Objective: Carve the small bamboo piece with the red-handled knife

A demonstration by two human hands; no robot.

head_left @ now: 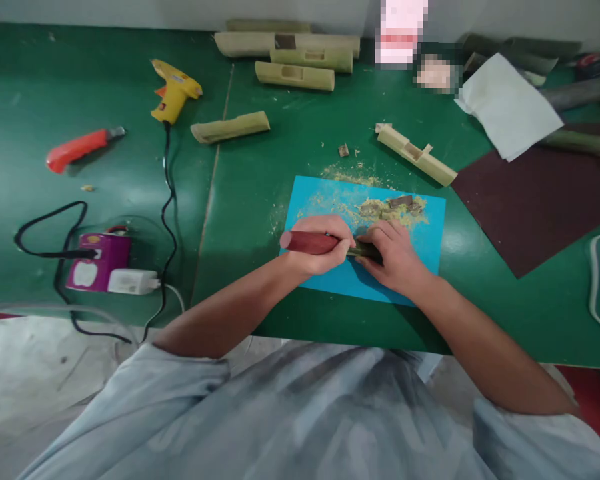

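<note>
No legible wording or number found. Lower left: purple box point(111, 257) bears a white apple-shaped emblem point(85, 274) and a small yellowish mark at its upper edge, unreadable. Adjoining white adapter point(130, 281): faint grey print, too small to read. Upper left: yellow glue gun point(173, 97), pale label on barrel, illegible.

The left hand point(324, 245) curls tightly beside the bent-fingered right hand point(391, 255), forearms point(243, 301) converging.

Green table point(260, 200) against a pale wall point(130, 12)
</note>
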